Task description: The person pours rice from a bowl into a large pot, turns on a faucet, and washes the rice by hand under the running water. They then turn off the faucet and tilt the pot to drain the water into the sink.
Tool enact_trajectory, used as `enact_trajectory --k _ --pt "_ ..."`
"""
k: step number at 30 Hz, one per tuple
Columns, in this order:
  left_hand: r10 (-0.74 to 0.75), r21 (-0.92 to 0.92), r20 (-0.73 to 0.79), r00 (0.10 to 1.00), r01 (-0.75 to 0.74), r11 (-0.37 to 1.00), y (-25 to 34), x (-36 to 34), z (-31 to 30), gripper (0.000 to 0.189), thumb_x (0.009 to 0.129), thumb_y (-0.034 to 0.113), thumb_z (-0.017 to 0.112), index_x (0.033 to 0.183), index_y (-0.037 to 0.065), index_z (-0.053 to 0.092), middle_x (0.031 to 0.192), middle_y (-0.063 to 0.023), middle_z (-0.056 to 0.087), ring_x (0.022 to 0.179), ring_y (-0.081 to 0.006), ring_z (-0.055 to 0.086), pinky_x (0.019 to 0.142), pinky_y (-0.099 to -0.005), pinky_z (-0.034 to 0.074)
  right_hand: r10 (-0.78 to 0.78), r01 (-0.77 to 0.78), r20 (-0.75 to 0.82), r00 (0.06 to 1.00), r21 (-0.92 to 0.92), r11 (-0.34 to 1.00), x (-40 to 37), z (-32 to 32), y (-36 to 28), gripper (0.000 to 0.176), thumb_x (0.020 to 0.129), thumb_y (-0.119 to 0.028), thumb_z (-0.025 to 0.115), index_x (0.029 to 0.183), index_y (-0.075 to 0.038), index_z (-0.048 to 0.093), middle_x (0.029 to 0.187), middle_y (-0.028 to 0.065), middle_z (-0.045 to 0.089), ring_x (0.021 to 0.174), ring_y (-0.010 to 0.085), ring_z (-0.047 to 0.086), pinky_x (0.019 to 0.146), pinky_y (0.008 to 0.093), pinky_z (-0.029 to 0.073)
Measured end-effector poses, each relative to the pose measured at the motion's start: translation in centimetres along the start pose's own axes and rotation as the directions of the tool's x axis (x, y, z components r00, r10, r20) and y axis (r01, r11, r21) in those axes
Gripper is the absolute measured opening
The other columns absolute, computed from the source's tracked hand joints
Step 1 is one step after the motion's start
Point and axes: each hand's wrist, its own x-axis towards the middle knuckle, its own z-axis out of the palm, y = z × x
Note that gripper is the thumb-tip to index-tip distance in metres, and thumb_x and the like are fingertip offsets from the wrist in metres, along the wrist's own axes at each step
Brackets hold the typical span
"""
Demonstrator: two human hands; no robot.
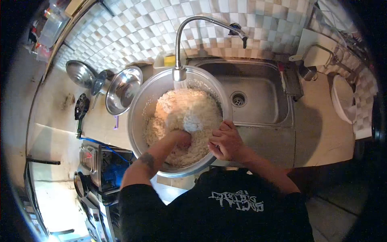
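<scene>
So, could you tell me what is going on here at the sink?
A person stands at the sink with a large metal bowl of rice under the faucet, and water appears to be running into it. The left hand is dug into the rice, its fingers hidden, while the right hand grips the bowl's near rim.

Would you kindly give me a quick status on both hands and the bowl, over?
Left hand plunged in rice, fingers hidden. Right hand gripping bowl rim. Faucet running water onto rice. Nothing in the way.
</scene>
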Motion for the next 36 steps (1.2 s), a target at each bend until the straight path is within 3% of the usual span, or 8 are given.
enact_trajectory --k 3,8,10,13,17,24,30,36 --pt "-0.328 -0.271 0.003 0.945 0.316 0.909 -4.0 11.0 -1.9 0.034 0.084 0.031 0.052 0.100 0.005 0.066 0.100 -0.0191 0.065 0.089 -0.0353 0.063 0.079 -0.0446 0.049 0.023 -0.023 0.043 0.999 -0.014 1.000 -0.2 0.0 -0.1 0.016 0.075 -0.020 0.064 0.064 -0.010 0.057 0.067 0.0046 0.052 0.074 0.0246 0.051 0.083 0.0423 0.037" --pt "0.279 0.176 -0.434 0.857 -0.224 0.959 -6.8 5.4 -6.0 0.049 0.087 0.047 0.047 0.097 0.002 0.063 0.100 -0.0206 0.064 0.095 -0.0330 0.062 0.085 -0.0456 0.046 0.000 0.001 -0.064 0.998 0.015 1.000 -0.1 0.6 0.2 0.017 0.072 -0.017 0.064 0.060 -0.010 0.056 0.062 0.0033 0.050 0.068 0.0219 0.047 0.080 0.0386 0.036" --pt "0.899 0.740 -0.250 0.359 -0.529 0.416 -9.6 0.8 -8.3 0.047 0.084 0.047 0.054 0.100 0.004 0.065 0.109 -0.0165 0.063 0.104 -0.0293 0.059 0.092 -0.0431 0.044 0.003 -0.002 -0.063 0.998 0.024 1.000 0.0 0.5 0.3 0.018 0.073 -0.018 0.064 0.059 -0.010 0.056 0.061 0.0030 0.049 0.068 0.0219 0.047 0.081 0.0384 0.035" --pt "0.511 0.345 -0.353 0.784 -0.398 0.850 -17.7 3.1 -8.1 0.037 0.076 0.039 0.065 0.094 0.006 0.066 0.119 -0.0098 0.059 0.112 -0.0260 0.053 0.097 -0.0385 0.041 0.004 -0.002 -0.037 0.999 0.049 0.999 0.0 0.3 0.4 0.019 0.074 -0.019 0.064 0.059 -0.010 0.056 0.061 0.0029 0.048 0.068 0.0219 0.047 0.082 0.0386 0.035" --pt "-0.015 -0.096 -0.774 0.633 -0.094 0.991 -17.7 7.8 -8.5 0.031 0.078 0.033 0.062 0.093 0.006 0.066 0.108 -0.0122 0.061 0.101 -0.0271 0.056 0.088 -0.0393 0.044 0.007 -0.005 -0.037 0.999 0.053 0.999 -0.1 0.3 0.5 0.020 0.076 -0.021 0.063 0.060 -0.011 0.056 0.062 0.0029 0.047 0.068 0.0220 0.047 0.083 0.0388 0.035" --pt "0.536 0.359 -0.580 0.614 -0.398 0.844 -5.8 13.4 -12.5 0.021 0.081 0.022 0.058 0.091 0.005 0.065 0.089 -0.0164 0.065 0.081 -0.0291 0.062 0.073 -0.0406 0.048 0.022 -0.022 0.005 1.000 0.019 1.000 0.0 0.4 0.4 0.018 0.077 -0.022 0.062 0.064 -0.011 0.058 0.065 0.0035 0.049 0.070 0.0227 0.049 0.083 0.0398 0.035" --pt "0.662 0.578 0.237 0.712 -0.650 0.493 -3.1 7.8 -8.2 0.017 0.082 0.019 0.058 0.092 0.007 0.064 0.093 -0.0174 0.064 0.082 -0.0298 0.061 0.075 -0.0413 0.048 0.036 -0.033 -0.045 0.998 0.057 0.998 -0.5 0.5 0.1 0.014 0.075 -0.020 0.062 0.066 -0.010 0.060 0.068 0.0036 0.053 0.073 0.0233 0.049 0.084 0.0398 0.036" --pt "0.556 0.261 -0.504 0.661 -0.497 0.828 6.5 0.8 -10.2 0.027 0.082 0.028 0.058 0.094 0.004 0.065 0.093 -0.0174 0.065 0.089 -0.0347 0.062 0.081 -0.0446 0.048 0.027 -0.027 -0.037 0.999 0.015 1.000 -0.2 0.4 0.1 0.012 0.074 -0.019 0.062 0.068 -0.009 0.062 0.070 0.0033 0.056 0.074 0.0225 0.050 0.084 0.0395 0.037"
